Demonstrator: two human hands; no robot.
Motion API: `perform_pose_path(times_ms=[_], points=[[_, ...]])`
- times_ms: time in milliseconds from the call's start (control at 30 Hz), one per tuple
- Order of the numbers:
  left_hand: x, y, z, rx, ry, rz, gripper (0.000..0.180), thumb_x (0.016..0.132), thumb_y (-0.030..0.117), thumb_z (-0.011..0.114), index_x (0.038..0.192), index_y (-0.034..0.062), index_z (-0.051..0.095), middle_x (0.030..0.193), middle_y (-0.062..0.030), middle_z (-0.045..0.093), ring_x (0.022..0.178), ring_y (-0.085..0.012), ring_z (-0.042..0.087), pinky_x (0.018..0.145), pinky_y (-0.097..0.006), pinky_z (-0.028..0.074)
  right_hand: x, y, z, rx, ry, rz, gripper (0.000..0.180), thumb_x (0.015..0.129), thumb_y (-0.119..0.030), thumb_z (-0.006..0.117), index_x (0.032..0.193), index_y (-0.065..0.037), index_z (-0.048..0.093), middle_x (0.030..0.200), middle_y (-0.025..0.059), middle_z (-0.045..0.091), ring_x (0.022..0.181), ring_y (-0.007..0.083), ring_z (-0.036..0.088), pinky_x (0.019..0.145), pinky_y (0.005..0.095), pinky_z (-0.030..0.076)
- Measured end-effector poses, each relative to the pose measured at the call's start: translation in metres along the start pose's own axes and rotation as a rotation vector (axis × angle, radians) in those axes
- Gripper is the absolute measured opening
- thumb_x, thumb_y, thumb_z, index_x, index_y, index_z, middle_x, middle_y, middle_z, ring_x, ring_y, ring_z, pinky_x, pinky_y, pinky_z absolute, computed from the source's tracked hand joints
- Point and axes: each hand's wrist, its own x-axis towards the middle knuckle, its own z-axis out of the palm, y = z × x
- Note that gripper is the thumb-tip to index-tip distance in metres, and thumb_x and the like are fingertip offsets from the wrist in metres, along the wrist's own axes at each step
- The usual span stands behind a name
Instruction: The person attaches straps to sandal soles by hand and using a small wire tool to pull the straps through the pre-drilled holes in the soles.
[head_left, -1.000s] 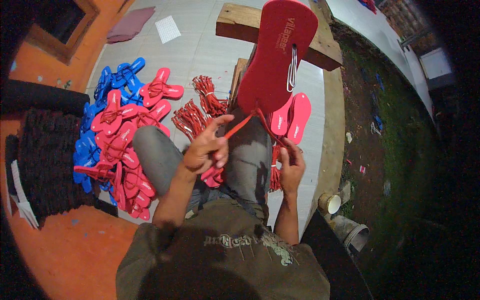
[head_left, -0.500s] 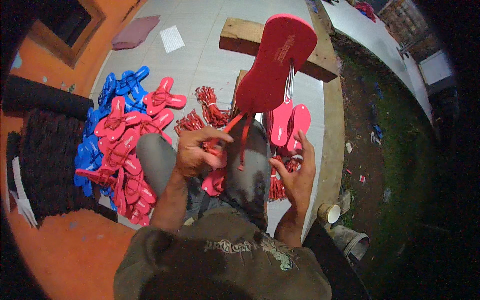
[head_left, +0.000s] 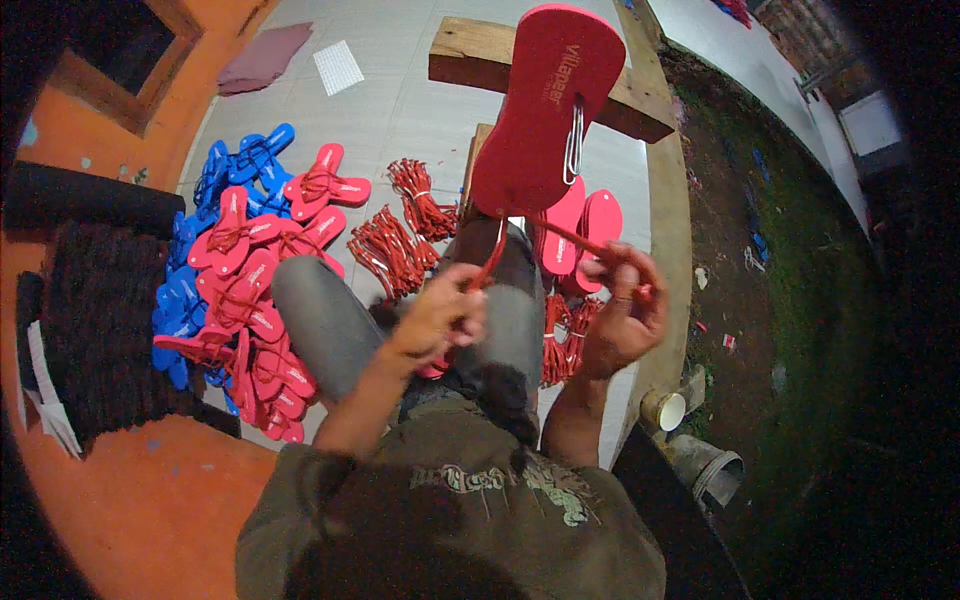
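Observation:
A red flip-flop sole stands up in front of me on a wooden beam, toe end away, with a bent metal wire sticking out of it. Two ends of a red strap come from the sole's near end. My left hand is closed around the left end. My right hand grips the other end and pulls it out to the right. Under the sole's right side lie loose pink soles, and a bundle of red straps is beside my right wrist.
Finished pink flip-flops and blue flip-flops are heaped on the tiles at left. Red strap bundles lie before my knee. A wooden crosspiece stands ahead. A wooden edge and a pale cup are at right.
My right hand, open and empty before, has taken hold of the second strap end and drawn it right. My left hand keeps its strap end. The view has shifted slightly.

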Motion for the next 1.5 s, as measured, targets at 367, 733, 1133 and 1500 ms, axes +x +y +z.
perform_pose_path(times_ms=[367, 733, 1133, 1500], points=[[0.043, 0.103, 0.009, 0.527, 0.555, 0.985, 0.018, 0.083, 0.015, 0.056, 0.08, -0.002, 0.059, 0.066, -0.0025, 0.054, 0.06, -0.0083, 0.047, 0.056, -0.021, 0.037, 0.034, 0.055, -0.02, 0.418, 0.104, 0.292, 0.024, 0.083, -0.011, 0.057, 0.102, -0.001, 0.047, 0.077, 0.0087, 0.059, 0.072, 0.0162, 0.059, 0.062, 0.0254, 0.05], [0.101, 0.159, 0.096, 1.217, 0.415, 1.441, 0.023, 0.082, 0.028, 0.053, 0.091, 0.0083, 0.061, 0.077, -0.0126, 0.061, 0.073, -0.0273, 0.059, 0.064, -0.036, 0.044, 0.075, 0.029, 0.041, -0.166, -0.463, 0.152, 0.027, 0.085, -0.022, 0.052, 0.072, 0.001, 0.054, 0.059, 0.001, 0.048, 0.054, 0.0113, 0.045, 0.05, 0.0266, 0.036], [0.093, 0.178, 0.111, 1.255, 0.219, 1.026, 0.045, 0.073, 0.047, 0.063, 0.092, 0.0058, 0.063, 0.073, -0.0077, 0.064, 0.065, -0.0152, 0.062, 0.061, -0.03, 0.048, 0.053, 0.05, 0.039, 0.508, -0.588, 0.015, 0.034, 0.083, -0.036, 0.053, 0.079, -0.002, 0.056, 0.066, 0.0023, 0.05, 0.057, 0.0099, 0.046, 0.051, 0.0233, 0.036], [0.095, 0.173, 0.111, 1.241, 0.309, 1.114, 0.048, 0.069, 0.051, 0.064, 0.09, 0.0076, 0.064, 0.07, -0.0062, 0.065, 0.062, -0.0148, 0.062, 0.061, -0.028, 0.048, 0.047, 0.057, 0.033, 0.513, -0.57, 0.283, 0.034, 0.082, -0.035, 0.055, 0.077, -0.002, 0.054, 0.057, -0.0011, 0.04, 0.051, 0.0079, 0.033, 0.044, 0.0224, 0.026]])
